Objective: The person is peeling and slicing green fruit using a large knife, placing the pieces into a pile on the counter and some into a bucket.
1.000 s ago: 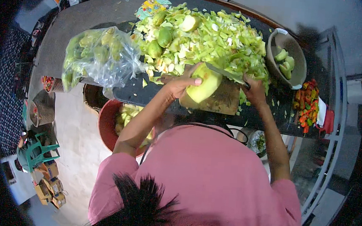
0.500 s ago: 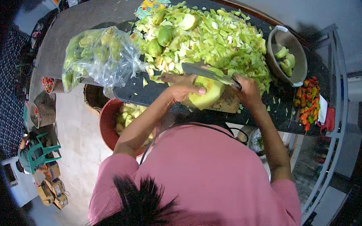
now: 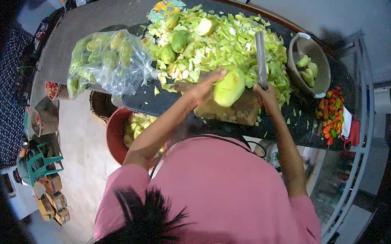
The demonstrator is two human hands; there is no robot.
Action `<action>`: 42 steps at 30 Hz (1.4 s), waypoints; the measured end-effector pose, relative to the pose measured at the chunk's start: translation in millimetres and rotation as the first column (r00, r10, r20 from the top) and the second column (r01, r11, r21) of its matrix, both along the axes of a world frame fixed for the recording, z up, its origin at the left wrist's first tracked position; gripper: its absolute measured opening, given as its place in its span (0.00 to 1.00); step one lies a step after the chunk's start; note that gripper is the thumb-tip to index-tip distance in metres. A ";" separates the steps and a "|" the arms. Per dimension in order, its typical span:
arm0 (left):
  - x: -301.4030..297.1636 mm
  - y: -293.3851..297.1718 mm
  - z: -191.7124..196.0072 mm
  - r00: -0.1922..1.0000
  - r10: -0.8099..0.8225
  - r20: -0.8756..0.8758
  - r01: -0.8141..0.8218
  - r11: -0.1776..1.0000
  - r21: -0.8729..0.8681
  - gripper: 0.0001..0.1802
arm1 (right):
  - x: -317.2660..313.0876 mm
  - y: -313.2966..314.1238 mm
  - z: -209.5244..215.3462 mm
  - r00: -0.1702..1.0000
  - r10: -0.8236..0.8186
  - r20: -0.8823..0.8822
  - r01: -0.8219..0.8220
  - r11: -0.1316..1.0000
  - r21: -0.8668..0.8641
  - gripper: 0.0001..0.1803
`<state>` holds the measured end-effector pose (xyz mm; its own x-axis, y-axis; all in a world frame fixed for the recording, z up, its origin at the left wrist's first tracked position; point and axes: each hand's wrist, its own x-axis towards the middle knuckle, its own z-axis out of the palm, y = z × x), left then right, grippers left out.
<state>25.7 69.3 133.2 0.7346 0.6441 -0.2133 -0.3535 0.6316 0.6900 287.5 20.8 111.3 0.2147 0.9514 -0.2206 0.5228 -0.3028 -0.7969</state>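
Observation:
My left hand (image 3: 206,84) grips a peeled green papaya (image 3: 230,89) from its left side, tilted over a thick wooden chopping board (image 3: 235,113). In my right hand (image 3: 267,99) is a knife (image 3: 261,58), its broad blade pointing up and away, apart from the fruit. Beyond both hands spreads a large heap of green peelings (image 3: 238,43). Whole green papayas (image 3: 179,41) and a pale, partly peeled one (image 3: 205,27) lie on the heap's left part.
To the left lies a clear plastic bag (image 3: 113,58) of green fruit. A red tub (image 3: 115,136) with pale peeled fruit stands below the table edge. At right are a grey-brown basin (image 3: 325,77) with a few green pieces and a pile of red and green peppers (image 3: 333,115).
The knife has come away from the papaya and swung from lying across it to pointing away from me. The papaya has been turned more upright, and my left hand has shifted up its side.

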 end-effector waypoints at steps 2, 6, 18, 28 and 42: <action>10.0 1.1 7.1 0.998 0.018 -0.060 -0.019 1.000 0.000 0.33 | -20.9 5.4 12.4 0.966 -0.115 -0.233 0.109 0.993 -0.039 0.13; 23.8 3.9 24.4 0.967 0.067 -0.245 -0.048 0.996 0.081 0.36 | -29.0 12.0 4.5 0.738 -0.212 -0.641 0.116 0.975 -0.188 0.20; 18.5 23.9 -6.9 0.951 0.088 -0.296 -0.050 0.990 0.134 0.40 | -74.4 22.3 34.1 0.122 -0.093 -0.988 -0.017 0.995 -0.096 0.22; 20.5 3.0 19.8 0.906 0.295 0.304 -0.113 0.861 -0.496 0.28 | -77.3 10.2 57.9 0.365 -0.189 -0.912 -0.123 0.961 -0.249 0.17; 2.5 12.8 31.1 0.889 0.384 0.249 -0.199 0.814 -0.546 0.33 | -62.1 -45.8 111.5 0.874 0.115 0.473 -0.281 0.912 0.298 0.11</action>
